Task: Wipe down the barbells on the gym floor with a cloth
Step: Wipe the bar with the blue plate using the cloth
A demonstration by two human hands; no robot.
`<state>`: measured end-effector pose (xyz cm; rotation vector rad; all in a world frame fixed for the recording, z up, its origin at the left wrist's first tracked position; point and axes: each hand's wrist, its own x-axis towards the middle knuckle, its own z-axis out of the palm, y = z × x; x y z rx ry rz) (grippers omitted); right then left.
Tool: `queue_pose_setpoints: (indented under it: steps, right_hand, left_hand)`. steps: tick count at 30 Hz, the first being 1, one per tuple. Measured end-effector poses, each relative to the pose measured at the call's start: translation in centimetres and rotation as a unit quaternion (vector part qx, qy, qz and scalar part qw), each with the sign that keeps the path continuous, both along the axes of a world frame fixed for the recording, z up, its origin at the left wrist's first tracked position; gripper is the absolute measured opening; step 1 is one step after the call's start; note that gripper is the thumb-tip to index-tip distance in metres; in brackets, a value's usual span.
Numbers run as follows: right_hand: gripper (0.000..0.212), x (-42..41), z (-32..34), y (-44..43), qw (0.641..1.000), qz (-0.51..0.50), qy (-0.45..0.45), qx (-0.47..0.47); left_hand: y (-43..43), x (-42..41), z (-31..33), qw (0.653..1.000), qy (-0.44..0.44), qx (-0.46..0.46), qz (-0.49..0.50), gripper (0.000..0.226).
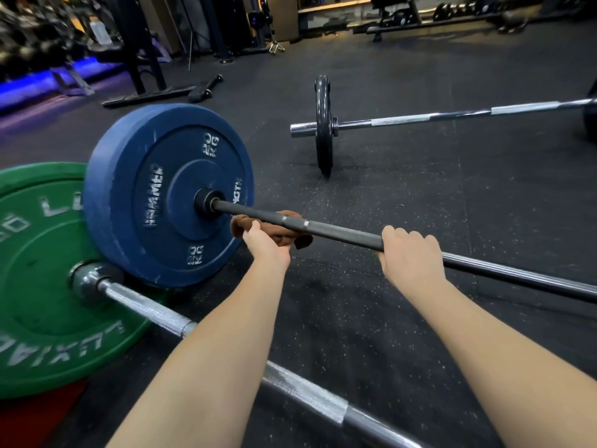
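A dark barbell shaft (339,232) runs from a blue bumper plate (155,195) on the left off the right edge. My left hand (266,247) grips a brown cloth (240,226) wrapped under the shaft, close to the blue plate. Further right, my right hand (410,257) is closed around the bare shaft. A chrome barbell (145,310) with a green plate (38,286) lies nearer to me, passing under my forearms. A third barbell (452,116) with a thin black plate (324,124) lies farther back on the right.
Black speckled rubber floor (403,195) spreads between the bars. A black rack base (145,95) and a small handle attachment (206,87) lie at the back left. A bench and dumbbell racks (452,11) stand along the far wall.
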<state>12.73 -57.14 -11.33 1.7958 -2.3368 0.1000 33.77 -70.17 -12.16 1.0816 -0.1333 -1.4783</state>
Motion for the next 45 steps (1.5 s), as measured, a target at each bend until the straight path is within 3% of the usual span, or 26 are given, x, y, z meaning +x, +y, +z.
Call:
queue_pose_setpoints:
  steps: [6, 9, 16, 19, 23, 27, 33, 36, 45]
  right_hand:
    - [0.028, 0.1, 0.0, -0.1, 1.000, -0.002, 0.007, -0.003]
    - [0.027, 0.1, -0.1, 0.0, 1.000, 0.000, 0.010, -0.005]
    - [0.026, 0.0, -0.4, -0.1, 1.000, -0.007, 0.013, -0.002]
    - [0.024, 0.1, -0.3, -0.1, 1.000, -0.015, 0.012, -0.002]
    - [0.025, 0.2, -0.2, 0.0, 1.000, -0.013, 0.011, -0.006]
    - [0.025, 0.2, -0.2, 0.0, 1.000, -0.012, 0.010, -0.008]
    - [0.025, 0.1, -0.6, -0.2, 1.000, -0.011, 0.010, -0.011]
    - [0.024, 0.1, -0.7, -0.2, 1.000, -0.016, 0.014, -0.008]
    - [0.023, 0.2, -0.5, 0.0, 1.000, -0.020, 0.018, -0.012]
  left_hand:
    - [2.2, -3.3, 1.6, 0.999, -0.029, 0.002, -0.028, 0.101]
    - [2.4, -3.7, 1.5, 0.996, -0.077, 0.013, -0.034, 0.112]
    - [0.3, -0.4, 2.0, 0.984, -0.177, 0.003, -0.007, 0.107]
    - [1.5, -1.5, 2.3, 0.988, -0.152, 0.015, -0.038, 0.113]
    - [2.9, -4.3, 2.6, 0.993, -0.106, 0.039, -0.039, 0.099]
    - [3.6, -5.3, 2.8, 0.997, -0.049, 0.058, -0.022, 0.099]
    - [1.6, -2.8, 3.3, 0.995, -0.077, 0.047, 0.032, 0.098]
    - [2.0, -2.4, 3.1, 0.994, -0.104, 0.040, 0.017, 0.097]
    - [5.2, -6.3, 2.6, 0.995, -0.057, 0.068, -0.045, 0.068]
